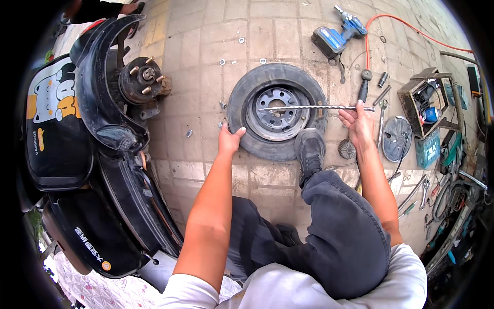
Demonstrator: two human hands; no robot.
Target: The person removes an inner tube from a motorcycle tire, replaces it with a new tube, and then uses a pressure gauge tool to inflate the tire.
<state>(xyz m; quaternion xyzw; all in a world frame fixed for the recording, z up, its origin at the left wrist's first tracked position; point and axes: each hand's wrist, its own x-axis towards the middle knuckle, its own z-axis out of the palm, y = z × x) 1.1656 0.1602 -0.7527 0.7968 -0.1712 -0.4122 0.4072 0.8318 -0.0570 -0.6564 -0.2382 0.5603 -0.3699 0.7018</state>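
Note:
A black tyre (240, 98) on a grey steel rim (265, 116) lies flat on the paving in front of me. At its lower left edge is my left hand (230, 139), its thumb on the rubber and its fingers closed against the side, partly hidden. My right hand (359, 123), right of the tyre, grips a long thin metal bar (314, 107) by its patterned end. The bar reaches left across the tyre, and its tip appears over the rim; whether it touches cannot be told. My shoe (311, 154) rests against the tyre's lower right edge.
A black vehicle (62, 129) with an exposed wheel hub (140, 82) stands left. A blue impact wrench (339, 36) lies at the upper right, near an air tool (364, 87) on an orange hose. Farther right are a hubcap (395, 138) and a toolbox (419, 92). Nuts lie around the tyre.

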